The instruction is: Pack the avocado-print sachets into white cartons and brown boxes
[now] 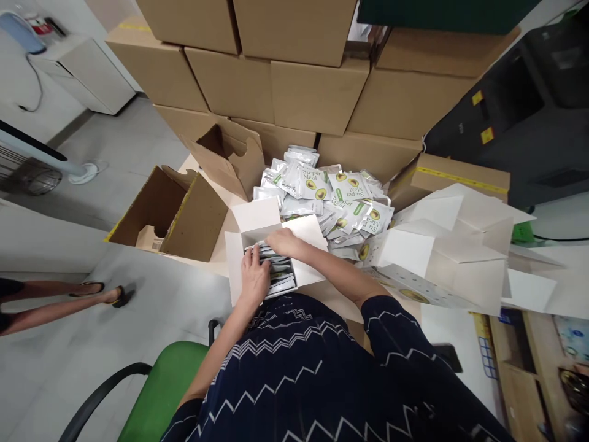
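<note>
Packets [282, 286] look flat, shiny & silver, in a row in 1 open white box [309, 233]. More in pile [311, 181] at 1 o'clock from it, too many to ct., w/ green avocado pics. 2 open brown boxes [197, 216] at approx. 10 & 11 o'clock. L hand [256, 280]: bent fingers on packet tops; R hand [282, 241]: tips hidden. Can't tell if either grips.

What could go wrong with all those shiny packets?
The thin silver packets in the open white cardboard box might crease, because the left hand and right hand both reach into it. The loose heap of silver foil packets printed with avocados could slide, since they overlap unevenly.
</note>
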